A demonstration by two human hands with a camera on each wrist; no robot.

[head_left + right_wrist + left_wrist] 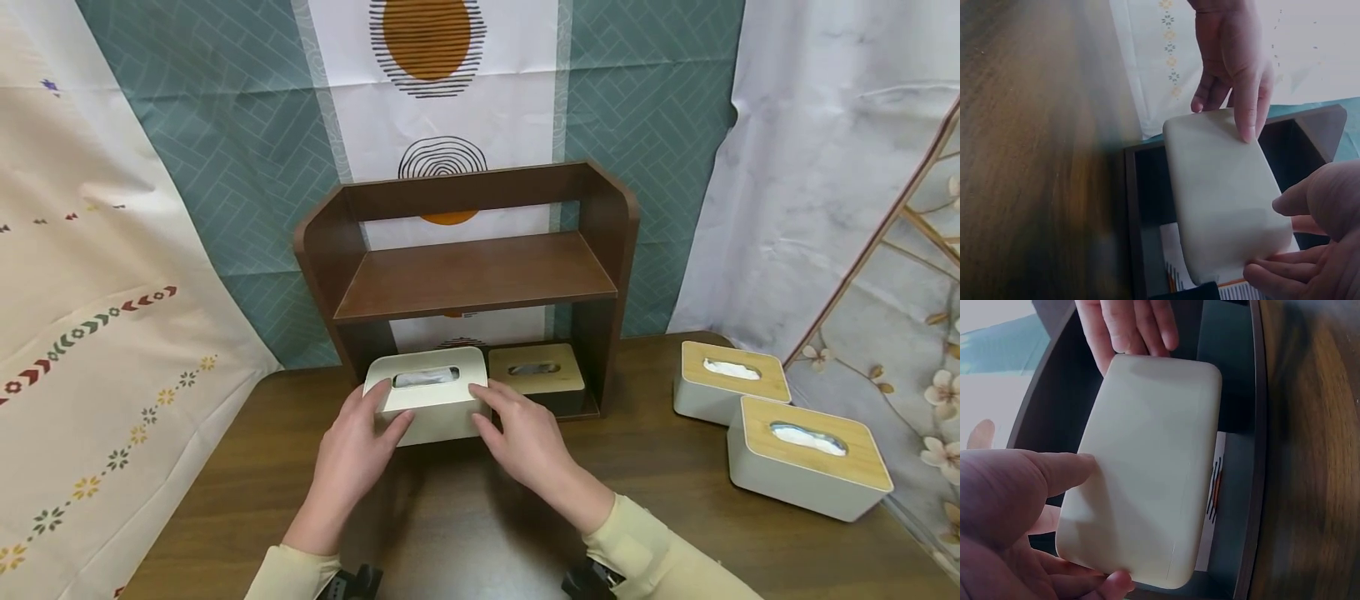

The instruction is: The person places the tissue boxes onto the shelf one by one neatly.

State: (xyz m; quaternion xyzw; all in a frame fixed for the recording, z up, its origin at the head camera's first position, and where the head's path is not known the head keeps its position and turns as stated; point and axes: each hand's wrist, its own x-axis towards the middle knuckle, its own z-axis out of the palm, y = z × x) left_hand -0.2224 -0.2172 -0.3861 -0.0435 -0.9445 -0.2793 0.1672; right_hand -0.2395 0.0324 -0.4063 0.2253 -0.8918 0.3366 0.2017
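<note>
Worktop (660,467): dark brown wood grain, running to a rounded far edge.

Shelf unit (480,275): dark wood, two tiers, standing at the back of the worktop; upper board bare.

Cream tissue box (427,400): at the mouth of the lower tier, left side, slot upward, held between both hands.

Left hand (352,454): fingers curled around the box's left end, thumb on the front face.

Right hand (525,437): fingers curled around the box's right end.

Wood-lidded tissue box (536,377): inside the lower tier, just right of the cream one.

Two further wood-lidded boxes (806,454): side by side on the worktop's right, well apart from the shelf.

Backdrop: hung cloths; teal herringbone (247,150), a white panel with orange discs (427,42), a marbled sheet (817,150), and a cream patterned cloth (97,333) at left.
</note>
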